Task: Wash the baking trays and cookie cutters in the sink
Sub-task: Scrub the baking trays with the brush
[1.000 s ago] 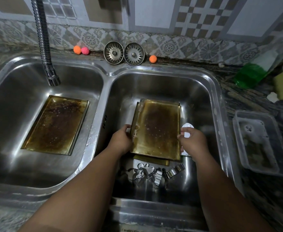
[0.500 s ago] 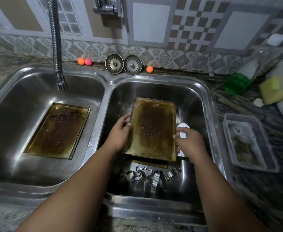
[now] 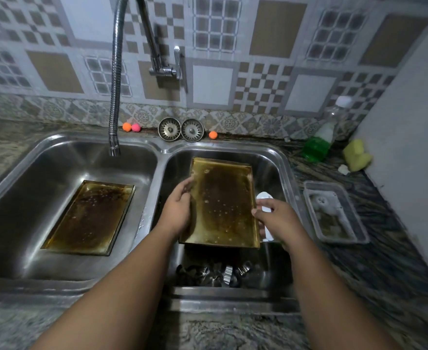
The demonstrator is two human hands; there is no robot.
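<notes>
A brown-stained rectangular baking tray [image 3: 221, 204] is held above the right sink basin [image 3: 278, 173], its far end raised. My left hand [image 3: 178, 209] grips its left edge and my right hand [image 3: 274, 219] grips its right edge. A white object [image 3: 265, 198] shows just behind my right hand. Several metal cookie cutters [image 3: 215, 272] lie on the basin floor below the tray's near edge. A second stained baking tray [image 3: 89, 217] lies flat in the left basin [image 3: 18, 198].
The flexible faucet spout [image 3: 114, 145] hangs over the left basin. Two metal strainers [image 3: 181, 129] and small coloured balls [image 3: 131, 127] stand on the back ledge. A green soap bottle [image 3: 317, 144], a yellow sponge [image 3: 357, 155] and a clear plastic container [image 3: 334, 213] sit on the right counter.
Both hands have lifted the tray higher out of the right basin and tilted its far end up. My view has also tipped upward, showing more wall and faucet.
</notes>
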